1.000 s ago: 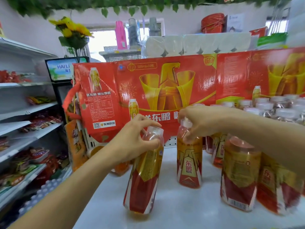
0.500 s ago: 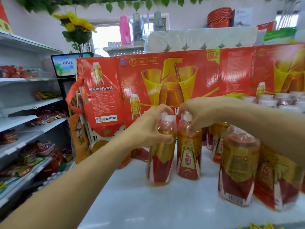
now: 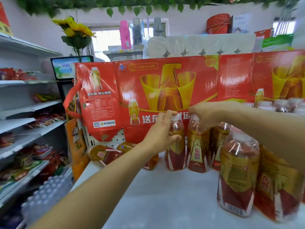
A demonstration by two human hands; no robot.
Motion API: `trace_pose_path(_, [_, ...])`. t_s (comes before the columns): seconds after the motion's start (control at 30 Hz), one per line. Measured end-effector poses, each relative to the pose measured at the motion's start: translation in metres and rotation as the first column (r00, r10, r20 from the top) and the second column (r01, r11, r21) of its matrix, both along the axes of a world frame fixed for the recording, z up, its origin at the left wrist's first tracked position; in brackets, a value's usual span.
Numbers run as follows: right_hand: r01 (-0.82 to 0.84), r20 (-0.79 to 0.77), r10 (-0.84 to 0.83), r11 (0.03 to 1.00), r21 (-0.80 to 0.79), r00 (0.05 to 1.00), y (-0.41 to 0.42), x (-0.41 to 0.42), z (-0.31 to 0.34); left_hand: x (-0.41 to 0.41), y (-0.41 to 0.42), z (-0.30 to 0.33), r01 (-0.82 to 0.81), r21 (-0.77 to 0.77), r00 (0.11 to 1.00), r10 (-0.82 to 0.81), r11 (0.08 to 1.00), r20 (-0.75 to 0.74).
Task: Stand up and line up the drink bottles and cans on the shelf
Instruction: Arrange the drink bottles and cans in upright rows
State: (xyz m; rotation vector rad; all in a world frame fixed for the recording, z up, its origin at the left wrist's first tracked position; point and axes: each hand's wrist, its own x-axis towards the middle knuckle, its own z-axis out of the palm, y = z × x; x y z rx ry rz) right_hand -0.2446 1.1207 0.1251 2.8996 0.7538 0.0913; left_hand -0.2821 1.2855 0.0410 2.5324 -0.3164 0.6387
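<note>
Your left hand [image 3: 160, 134] grips the neck of an upright red-and-gold plastic drink bottle [image 3: 175, 146] on the white shelf [image 3: 165, 195] (touching its neighbour), while your right hand [image 3: 204, 116] pinches that second matching bottle [image 3: 197, 149] by its cap.

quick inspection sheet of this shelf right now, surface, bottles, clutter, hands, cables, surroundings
surface: white shelf top, bare at the front
job's things: two upright bottles side by side, left bottle, right bottle; more upright at right, front bottle; fallen bottles lying at left
clutter: red carton behind the row
grippers: left hand grips left bottle's neck; right hand holds right bottle's cap
cables: nothing seen
surroundings: snack shelves, sunflowers
</note>
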Motion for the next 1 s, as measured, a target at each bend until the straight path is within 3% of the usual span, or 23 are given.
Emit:
trace_pose_path(0.07, [0.031, 0.023, -0.03, 0.999, -0.045, 0.999, 0.004, -0.004, 0.002, -0.012, 0.005, -0.006, -0.003, 0.022, 1.0, 0.003, 1.0, -0.006])
trace_pose_path(0.13, [-0.004, 0.111, 0.003, 1.0, 0.012, 0.994, 0.014, -0.014, 0.004, -0.026, 0.021, -0.013, -0.056, 0.039, 0.997, 0.054, 0.998, 0.046])
trace_pose_path(0.27, [-0.277, 0.262, 0.216, 0.934, 0.225, 0.941, 0.067, -0.044, -0.005, -0.051, 0.083, -0.017, -0.347, -0.046, 0.935, 0.349, 0.937, 0.056])
trace_pose_path(0.37, [-0.338, 0.129, 0.317, 0.918, 0.207, 0.94, 0.118, -0.049, -0.035, -0.058, 0.128, -0.021, -0.569, -0.063, 0.819, 0.557, 0.82, -0.136])
trace_pose_path(0.47, [-0.225, -0.063, 0.242, 0.952, 0.206, 0.968, 0.149, -0.03, -0.073, -0.057, 0.149, -0.029, -0.683, -0.046, 0.71, 0.648, 0.729, -0.277])
trace_pose_path(0.57, [-0.088, -0.194, 0.137, 0.967, 0.239, 0.971, 0.163, -0.014, -0.106, -0.053, 0.162, -0.034, -0.735, -0.062, 0.656, 0.685, 0.675, -0.315])
trace_pose_path(0.7, [-0.025, -0.182, 0.07, 0.971, 0.239, 0.981, 0.17, -0.007, -0.123, -0.036, 0.185, -0.051, -0.756, -0.068, 0.601, 0.65, 0.651, -0.464])
trace_pose_path(0.77, [-0.009, -0.196, 0.06, 0.968, 0.25, 0.979, 0.169, -0.013, -0.122, -0.033, 0.187, -0.059, -0.747, -0.267, 0.626, 0.51, 0.609, -0.59])
trace_pose_path(0.83, [-0.003, -0.232, 0.065, 0.966, 0.257, 0.971, 0.165, -0.019, -0.119, -0.039, 0.178, -0.054, -0.709, -0.522, 0.696, 0.354, 0.473, -0.625])
trace_pose_path(0.87, [-0.001, -0.251, 0.07, 0.964, 0.264, 0.965, 0.163, -0.023, -0.118, -0.043, 0.175, -0.051, -0.699, -0.571, 0.709, 0.315, 0.43, -0.631])
trace_pose_path(1.0, [0.033, -0.305, 0.07, 0.946, 0.322, 0.95, 0.154, -0.04, -0.119, -0.052, 0.173, -0.047, -0.699, -0.574, 0.695, 0.216, 0.426, -0.685])
